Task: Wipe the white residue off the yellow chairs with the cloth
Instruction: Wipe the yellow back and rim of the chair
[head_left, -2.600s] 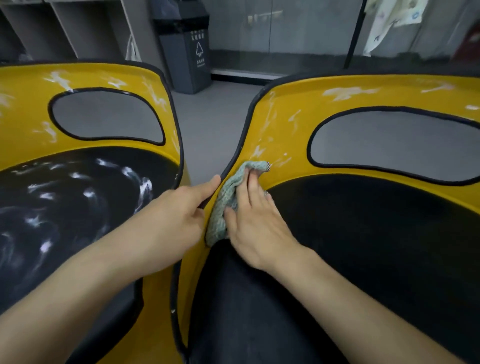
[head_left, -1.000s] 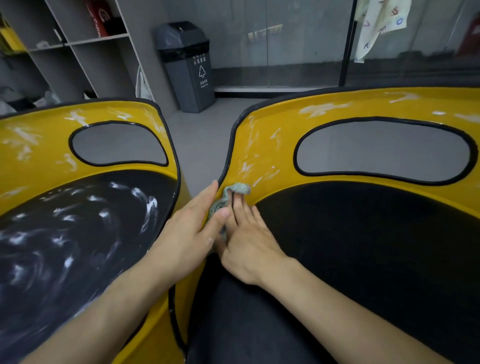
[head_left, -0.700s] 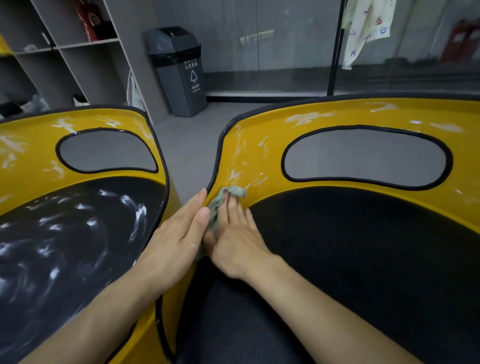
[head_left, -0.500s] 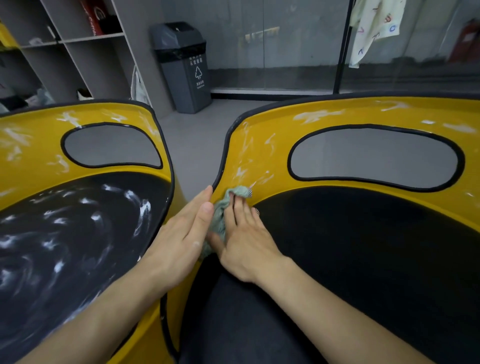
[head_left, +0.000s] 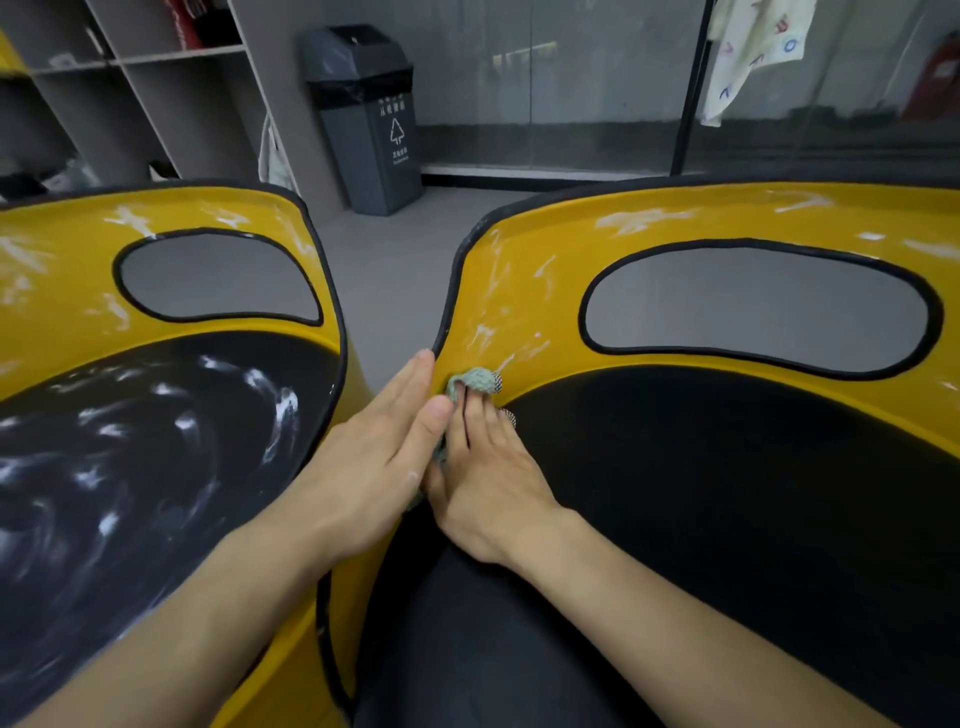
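My right grip (head_left: 488, 483), fingers flat and unclamped, presses small green knitted cloth (head_left: 475, 382) onto yellow plastic chair shell (head_left: 519, 291) beside its black rim, below white smears (head_left: 483, 332). Left grip (head_left: 374, 457) spread flat, braces rim. Cloth soft, light, bunches easily; pin mid-fold.

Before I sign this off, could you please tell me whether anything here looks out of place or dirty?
Yes. White smears streak the left chair's black seat and yellow back, and the right chair's yellow back; the right seat looks clean.
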